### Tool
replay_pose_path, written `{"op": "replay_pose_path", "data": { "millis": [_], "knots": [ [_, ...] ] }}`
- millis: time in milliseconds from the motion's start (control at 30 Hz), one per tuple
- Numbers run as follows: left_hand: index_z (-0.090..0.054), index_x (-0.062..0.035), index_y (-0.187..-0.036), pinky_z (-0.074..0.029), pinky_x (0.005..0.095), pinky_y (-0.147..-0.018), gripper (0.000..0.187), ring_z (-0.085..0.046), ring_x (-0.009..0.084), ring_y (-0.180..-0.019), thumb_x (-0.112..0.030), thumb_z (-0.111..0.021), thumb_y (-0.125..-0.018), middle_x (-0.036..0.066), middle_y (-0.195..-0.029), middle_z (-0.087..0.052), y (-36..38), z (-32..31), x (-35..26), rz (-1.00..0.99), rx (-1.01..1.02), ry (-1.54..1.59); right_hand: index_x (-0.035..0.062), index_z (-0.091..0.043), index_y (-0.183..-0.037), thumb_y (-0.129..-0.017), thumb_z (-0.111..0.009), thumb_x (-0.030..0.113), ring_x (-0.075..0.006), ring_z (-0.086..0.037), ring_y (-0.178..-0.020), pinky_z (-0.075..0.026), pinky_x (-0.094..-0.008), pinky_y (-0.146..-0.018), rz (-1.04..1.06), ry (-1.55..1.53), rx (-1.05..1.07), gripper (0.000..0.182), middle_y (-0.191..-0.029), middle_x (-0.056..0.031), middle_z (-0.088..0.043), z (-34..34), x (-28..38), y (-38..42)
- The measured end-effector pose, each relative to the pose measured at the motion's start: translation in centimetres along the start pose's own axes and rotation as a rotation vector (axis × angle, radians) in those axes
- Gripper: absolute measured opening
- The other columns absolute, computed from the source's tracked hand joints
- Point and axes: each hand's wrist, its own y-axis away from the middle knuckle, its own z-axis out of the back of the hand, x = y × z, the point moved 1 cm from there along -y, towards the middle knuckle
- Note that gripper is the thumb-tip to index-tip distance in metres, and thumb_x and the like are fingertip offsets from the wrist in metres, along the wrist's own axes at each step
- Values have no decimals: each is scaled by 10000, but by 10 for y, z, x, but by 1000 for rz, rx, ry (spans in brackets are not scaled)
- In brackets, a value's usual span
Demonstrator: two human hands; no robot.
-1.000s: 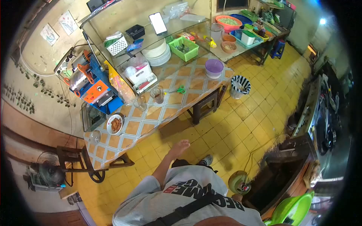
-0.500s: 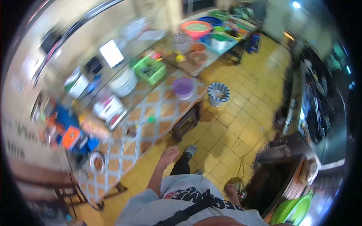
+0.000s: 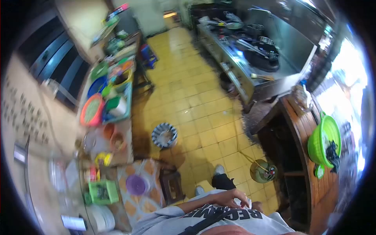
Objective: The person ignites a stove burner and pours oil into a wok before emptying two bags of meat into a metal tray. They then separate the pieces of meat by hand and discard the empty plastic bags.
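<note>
My left hand (image 3: 230, 197) lies across my belly, over the grey printed shirt (image 3: 219, 215), with the forearm coming in from the left. Its fingertips close on a small white thing (image 3: 243, 202), too small to identify. Just past that white thing a sliver of skin (image 3: 256, 205) may be my right hand; most of it is hidden. My shoes (image 3: 219, 169) stand on the yellow tiled floor (image 3: 196, 98).
To my left, a tiled table (image 3: 145, 203) carries a purple bowl (image 3: 137, 184), green basket (image 3: 102, 192) and plates (image 3: 100, 217); a stool (image 3: 171, 186) stands beside it. A striped bin (image 3: 164, 135) and gas cylinder (image 3: 263, 171) stand ahead. A wooden counter (image 3: 301, 129) holds a green basin (image 3: 323, 143).
The view has swung right, away from the tiled table towards the steel counter. My left arm, stretched towards the table, has bent back to my belly and now meets a small white thing.
</note>
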Motion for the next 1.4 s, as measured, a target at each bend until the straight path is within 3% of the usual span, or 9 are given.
{"op": "replay_pose_path", "data": {
  "millis": [400, 433, 500, 533, 700, 933, 1067, 1233, 1400],
  "knots": [
    [-639, 19, -912, -462, 311, -668, 150, -593, 216, -759, -80, -634, -800, 113, -813, -633, -135, 154, 16, -5, 576, 75, 178, -680, -880, -731, -599, 349, -259, -638, -755, -486, -369, -696, 395, 902, 26, 241, -798, -90, -667, -165, 1, -150],
    [-641, 21, -907, -467, 309, -660, 159, -599, 221, -761, -99, -644, -802, 120, -811, -636, -137, 159, 18, 126, 607, 95, 52, -672, -755, -811, -624, 154, -117, -605, -622, -502, -300, -630, 318, 305, -127, 126, -694, -50, -644, -131, 67, -103],
    [-645, 23, -894, -481, 308, -671, 159, -609, 226, -780, -102, -654, -796, 117, -815, -642, -156, 169, 11, 139, 715, 195, 25, -631, -875, -844, -598, 222, -139, -586, -606, -484, -286, -548, -29, -759, -217, 202, -702, -60, -596, -101, 144, -75],
    [-646, 23, -890, -484, 309, -689, 151, -609, 222, -795, -92, -654, -794, 112, -824, -644, -161, 175, 11, 159, 763, 188, 12, -611, -924, -843, -594, 209, -145, -596, -635, -491, -279, -546, 20, -823, -295, 214, -750, -73, -603, -87, 177, -67],
    [-647, 20, -909, -482, 317, -755, 158, -598, 212, -878, -42, -663, -764, 89, -851, -651, -196, 225, 15, 155, 1000, 255, -15, -569, -1029, -843, -584, 180, -158, -615, -705, -514, -280, -553, 7, -958, -457, 271, -875, -95, -607, -74, 232, -60],
    [-647, 18, -974, -456, 342, -823, 283, -575, 246, -948, 24, -675, -693, 91, -938, -651, -219, 333, 20, 166, 1226, 347, -19, -570, -941, -833, -557, 112, -227, -583, -560, -477, -340, -443, -629, -917, -535, 170, -726, -116, -582, -217, 160, -87],
    [-647, 15, -983, -457, 323, -810, 303, -579, 227, -919, 29, -676, -682, 94, -957, -646, -231, 393, 16, 127, 1230, 414, -1, -656, -800, -793, -580, 218, -238, -620, -549, -501, -388, -503, -858, -1110, -593, 232, -675, -147, -636, -270, 234, -77],
    [-666, -4, -889, -469, 328, -696, 175, -587, 213, -794, -18, -680, -715, 78, -821, -655, -234, 441, 10, 2, 1090, 382, -14, -659, -821, -775, -580, 196, -245, -629, -618, -500, -380, -546, -509, -878, -375, 229, -786, -143, -663, -235, 361, -88],
    [-678, -8, -809, -456, 337, -713, 136, -598, 229, -767, -29, -704, -678, 78, -776, -657, -262, 468, 2, -40, 1038, 288, 31, -663, -840, -744, -608, 248, -288, -639, -786, -490, -379, -703, -244, -744, -648, 244, -866, -174, -660, -193, 402, -147]
  ]
}}
